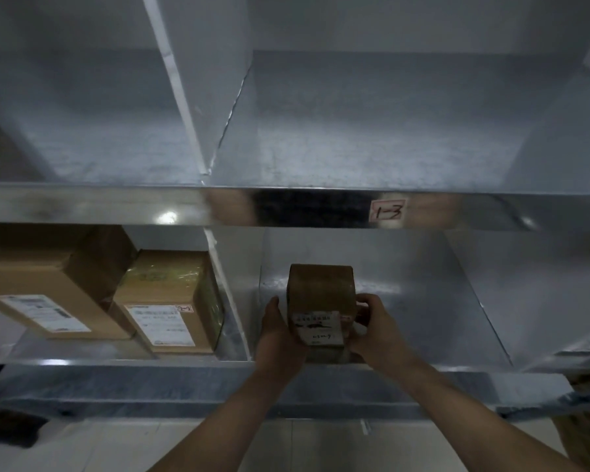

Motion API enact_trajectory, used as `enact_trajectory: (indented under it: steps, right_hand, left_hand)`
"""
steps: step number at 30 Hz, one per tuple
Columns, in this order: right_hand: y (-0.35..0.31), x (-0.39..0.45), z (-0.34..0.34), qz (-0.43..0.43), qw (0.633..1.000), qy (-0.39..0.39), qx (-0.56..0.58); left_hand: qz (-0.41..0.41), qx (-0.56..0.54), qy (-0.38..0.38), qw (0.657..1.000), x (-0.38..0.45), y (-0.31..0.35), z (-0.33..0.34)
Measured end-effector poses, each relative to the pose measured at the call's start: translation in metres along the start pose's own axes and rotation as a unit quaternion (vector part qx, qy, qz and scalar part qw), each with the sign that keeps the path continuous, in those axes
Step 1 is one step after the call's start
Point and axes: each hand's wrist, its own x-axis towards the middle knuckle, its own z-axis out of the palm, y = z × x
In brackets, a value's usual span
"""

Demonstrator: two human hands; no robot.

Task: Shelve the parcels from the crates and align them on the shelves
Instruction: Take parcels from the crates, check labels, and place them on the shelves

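A small brown cardboard parcel (321, 294) wrapped in tape, with a white label on its near face, rests at the front of the lower right shelf bay (440, 321). My left hand (277, 338) grips its left side and my right hand (372, 327) grips its right side, thumbs toward me. In the lower left bay stand two larger labelled parcels: a big box (48, 287) and a taped one (174, 298) beside the metal divider.
The shiny metal shelf edge (286, 209) above carries a tag marked 1-3 (387, 210). A vertical divider (229, 301) separates the lower bays. Tiled floor (116, 444) lies below, with a dark object at the far left and a cardboard edge at the far right.
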Motion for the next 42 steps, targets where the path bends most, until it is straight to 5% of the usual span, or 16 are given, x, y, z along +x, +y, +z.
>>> enact_trajectory:
  steps: [5,14,25,34,42]
  right_hand:
    - [0.003,-0.023,-0.013,-0.011,0.999,-0.029,0.004]
    - [0.020,-0.069,-0.024,-0.092,0.994,0.019,-0.050]
    - [-0.027,-0.122,0.002,-0.179,0.977,-0.038,-0.110]
    - [-0.106,-0.173,0.090,-0.286,0.927,-0.108,-0.218]
    - [-0.179,-0.235,0.225,-0.345,0.905,-0.147,-0.203]
  left_hand:
    - [0.043,-0.009,0.037,0.998,-0.022,-0.012,0.004]
    - [-0.045,-0.003,-0.033,0.998,-0.095,-0.008,-0.007]
    - [-0.020,0.054,0.041,0.998,-0.162,-0.033,-0.069]
    - [-0.028,0.114,0.106,0.987,-0.219,-0.098,-0.177]
    - [-0.057,0.107,0.171,0.978,-0.288,-0.185,-0.297]
